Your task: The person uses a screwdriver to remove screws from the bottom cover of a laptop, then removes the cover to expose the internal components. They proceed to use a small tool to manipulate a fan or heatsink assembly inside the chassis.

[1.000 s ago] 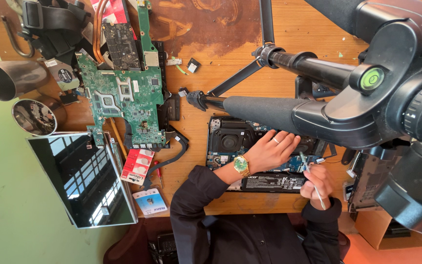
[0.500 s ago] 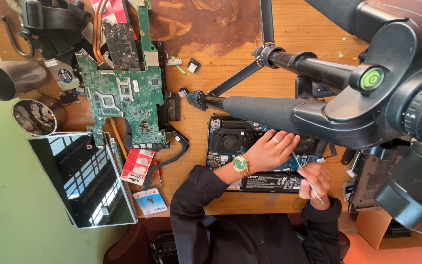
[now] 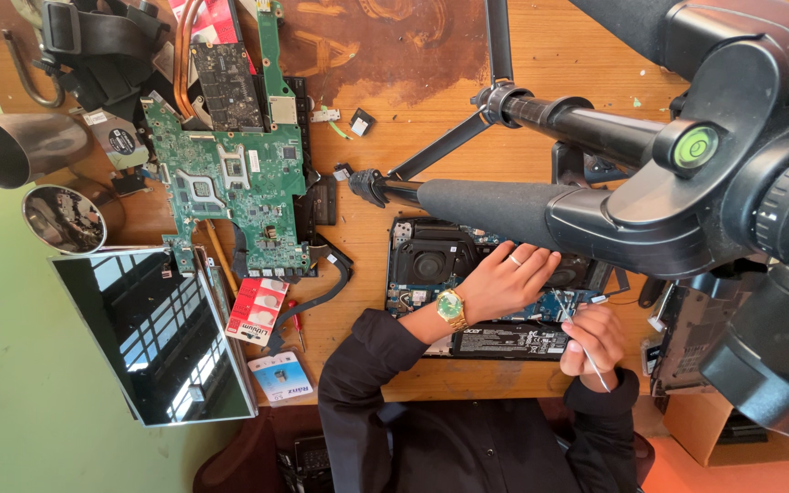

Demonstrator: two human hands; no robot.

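head view: left hand point(image 3: 504, 278) lies flat, fingers spread, on the opened laptop base point(image 3: 495, 292) on the wooden table point(image 3: 413, 119). right hand point(image 3: 593, 336) pinches a thin tool point(image 3: 586, 351) at the base's edge. green motherboard point(image 3: 230, 183) lies well apart.

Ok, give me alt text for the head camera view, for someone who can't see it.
Seen from above, a person in black sleeves works on an opened laptop on a wooden table: left hand resting flat on it, right hand holding a thin tool. A green circuit board and a detached screen lie alongside; a tripod crosses the foreground.
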